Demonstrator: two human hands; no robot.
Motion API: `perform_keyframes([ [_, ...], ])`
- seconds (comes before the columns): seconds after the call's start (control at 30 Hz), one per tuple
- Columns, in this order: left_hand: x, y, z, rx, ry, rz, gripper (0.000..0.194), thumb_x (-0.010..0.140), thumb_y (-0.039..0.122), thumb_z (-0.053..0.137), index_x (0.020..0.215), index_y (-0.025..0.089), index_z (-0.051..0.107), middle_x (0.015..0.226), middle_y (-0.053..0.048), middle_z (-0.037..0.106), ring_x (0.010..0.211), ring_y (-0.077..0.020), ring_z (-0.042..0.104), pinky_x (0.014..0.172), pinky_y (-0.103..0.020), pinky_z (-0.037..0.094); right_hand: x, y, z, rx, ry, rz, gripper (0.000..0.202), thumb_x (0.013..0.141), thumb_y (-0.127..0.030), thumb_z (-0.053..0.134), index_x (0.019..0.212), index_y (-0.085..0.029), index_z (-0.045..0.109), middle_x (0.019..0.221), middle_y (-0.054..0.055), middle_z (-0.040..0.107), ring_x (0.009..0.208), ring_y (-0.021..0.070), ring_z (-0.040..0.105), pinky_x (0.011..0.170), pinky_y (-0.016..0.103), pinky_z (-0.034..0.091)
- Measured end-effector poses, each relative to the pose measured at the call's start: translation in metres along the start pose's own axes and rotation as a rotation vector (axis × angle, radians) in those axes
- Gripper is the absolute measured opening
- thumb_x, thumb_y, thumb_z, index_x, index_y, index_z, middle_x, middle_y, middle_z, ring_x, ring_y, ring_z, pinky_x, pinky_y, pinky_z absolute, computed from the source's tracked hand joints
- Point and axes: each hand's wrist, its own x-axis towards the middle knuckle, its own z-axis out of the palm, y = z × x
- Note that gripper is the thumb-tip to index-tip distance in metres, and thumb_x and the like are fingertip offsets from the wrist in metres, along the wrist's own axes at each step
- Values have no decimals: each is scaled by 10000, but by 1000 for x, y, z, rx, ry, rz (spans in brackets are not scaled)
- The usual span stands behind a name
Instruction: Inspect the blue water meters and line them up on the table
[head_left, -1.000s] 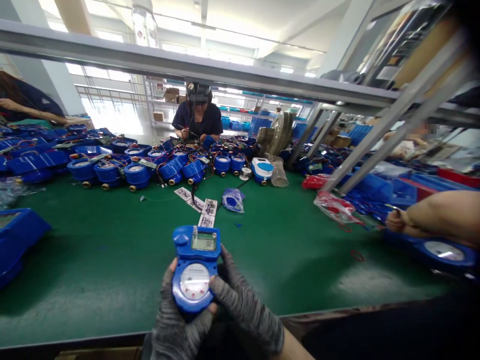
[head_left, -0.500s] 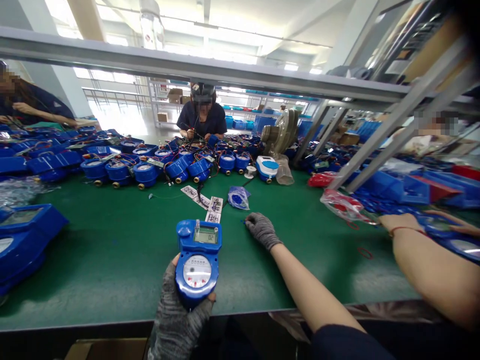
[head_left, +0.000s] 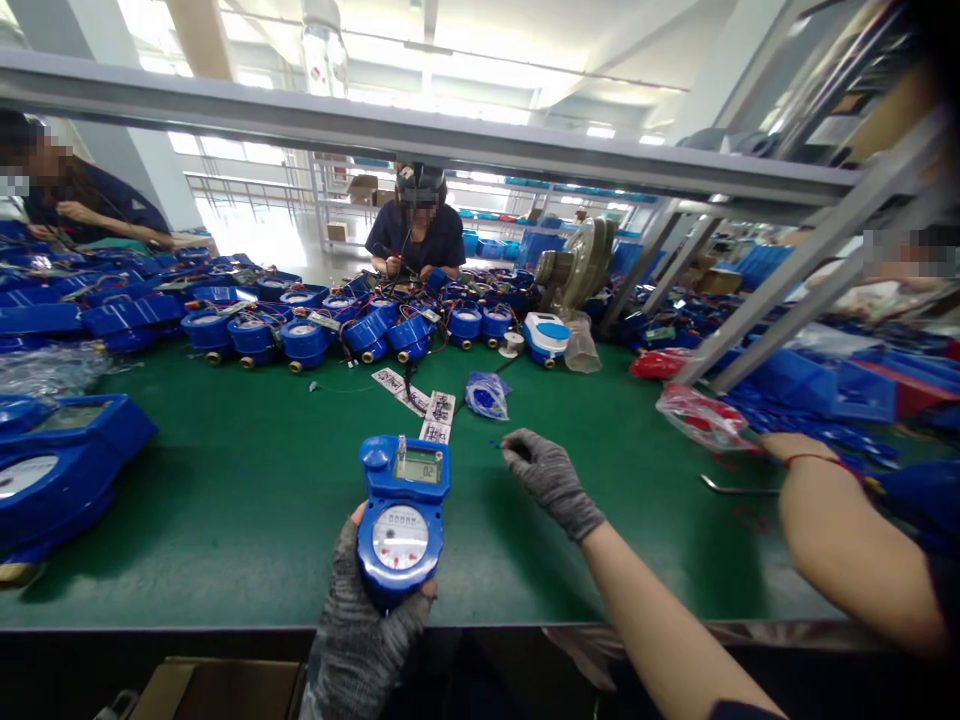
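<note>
Nearby, a clear bag [head_left: 501,409] holds blue pieces [head_left: 484,397]; our left fingers [head_left: 358,516] clasp a blue water meter [head_left: 401,518]; right fingers [head_left: 516,441] curl, grip unclear.

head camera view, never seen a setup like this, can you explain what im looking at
There is no robot here: a person wears one camera on the head, and it looks forward and down past their own two hands. Both wear grey gloves that leave fingertips bare. The left hand holds a blue meter with a small screen and a round dial. The right hand is over the green table; whether it pinches anything is unclear. Beyond lie printed paper strips, a clear bag with blue contents and a row of blue meters. The bare arm at the right edge is someone else's, and another person sits across.
</note>
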Motion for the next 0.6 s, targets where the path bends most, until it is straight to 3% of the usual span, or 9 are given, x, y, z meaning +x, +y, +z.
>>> perform_keyframes([
  [0.17, 0, -4, -11, 69, -100, -29, 912, 719, 373, 772, 1466, 270, 259, 1332, -134, 550, 1156, -287, 611, 999, -492, 499, -38, -67, -18, 504, -25, -189, 83, 871, -235, 594, 938, -202, 631, 922, 20, 681, 814, 170, 637, 729, 267, 504],
  [0.3, 0, -4, -15, 133, -101, 1, 914, 723, 369, 775, 1472, 277, 259, 1377, -138, 519, 1186, -297, 593, 998, -482, 502, -54, -111, -21, 564, -175, -233, 55, 839, -187, 617, 817, -194, 667, 794, 4, 677, 730, 159, 617, 681, 259, 480],
  [0.5, 0, -11, -11, 162, -58, 40, 905, 722, 399, 771, 1467, 257, 279, 1359, -145, 535, 1176, -306, 596, 994, -515, 497, -48, -121, -13, 650, -213, -61, 43, 741, -146, 653, 704, -160, 636, 687, 8, 644, 675, 159, 586, 616, 245, 452],
  [0.6, 0, -15, -10, 185, -23, 77, 907, 705, 404, 777, 1461, 244, 301, 1344, -146, 549, 1162, -313, 605, 980, -521, 507, -45, -123, -16, 607, -238, -47, 65, 737, -127, 654, 681, -149, 630, 668, 9, 635, 652, 154, 572, 608, 247, 439],
])
